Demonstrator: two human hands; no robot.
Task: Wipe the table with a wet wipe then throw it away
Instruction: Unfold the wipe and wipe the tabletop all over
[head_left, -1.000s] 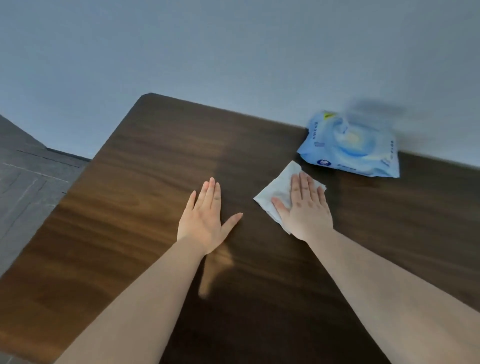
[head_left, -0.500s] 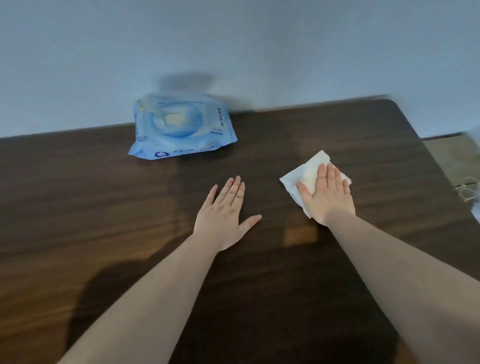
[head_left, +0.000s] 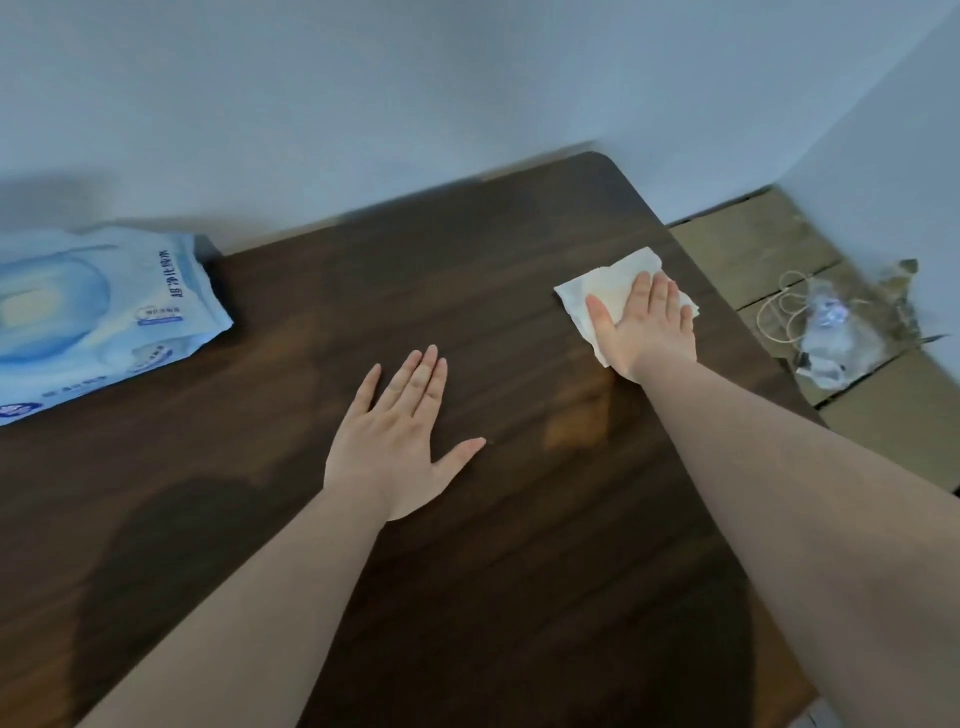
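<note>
A white wet wipe (head_left: 597, 291) lies flat on the dark wooden table (head_left: 415, 312), close to its right edge. My right hand (head_left: 644, 327) presses flat on the wipe, fingers together and pointing away from me. My left hand (head_left: 400, 441) rests palm down on bare wood near the middle of the table, fingers spread, holding nothing. Part of the wipe is hidden under my right palm.
A blue pack of wet wipes (head_left: 88, 317) lies at the far left against the grey wall. Beyond the table's right edge stand cardboard boxes (head_left: 769, 260) with a clear plastic bag and a coiled cable (head_left: 826, 322) on top.
My right hand has slid the wipe rightward across the table toward its right edge. The view has turned right, so the wipes pack now sits at the far left.
</note>
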